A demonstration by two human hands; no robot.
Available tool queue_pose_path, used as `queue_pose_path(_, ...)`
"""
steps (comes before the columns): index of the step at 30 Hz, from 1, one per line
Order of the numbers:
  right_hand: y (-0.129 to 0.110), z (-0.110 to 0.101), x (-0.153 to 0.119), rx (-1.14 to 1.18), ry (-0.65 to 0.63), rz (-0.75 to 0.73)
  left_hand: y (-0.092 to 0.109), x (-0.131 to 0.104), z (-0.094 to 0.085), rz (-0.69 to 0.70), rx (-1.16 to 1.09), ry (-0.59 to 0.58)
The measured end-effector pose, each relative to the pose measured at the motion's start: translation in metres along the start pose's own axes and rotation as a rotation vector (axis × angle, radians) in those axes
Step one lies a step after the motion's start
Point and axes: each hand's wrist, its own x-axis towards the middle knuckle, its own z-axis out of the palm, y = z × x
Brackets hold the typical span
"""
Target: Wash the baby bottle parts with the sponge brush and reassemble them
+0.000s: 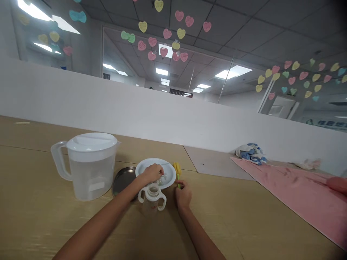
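Observation:
A clear baby bottle with two white handles (152,198) stands open-topped on the wooden table, close in front of me. Just behind it is a white bowl (168,167). My left hand (151,173) reaches over the bowl's near rim, fingers pinched on a small clear part that I cannot make out. My right hand (183,195) rests on the table right of the bottle, closed on the green handle of a bottle brush (177,169) whose yellow sponge head lies beside the bowl.
A large clear water jug with a white lid (86,165) stands at the left. A dark metal plate (123,179) lies between jug and bowl. A pink mat (298,195) covers the right side, with a crumpled blue-white cloth (251,151) behind it. A white partition runs along the back.

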Motion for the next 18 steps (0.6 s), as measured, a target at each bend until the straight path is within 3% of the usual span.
queue_pose_path(10, -0.003, 0.004, 0.003, 0.090, 0.028, 0.047, 0.002, -0.005, 0.001, -0.098, 0.038, -0.151)
queue_pose_path(18, -0.003, 0.006, 0.006, 0.217, 0.023, 0.076, 0.002, -0.010, -0.003, -0.076, 0.072, -0.208)
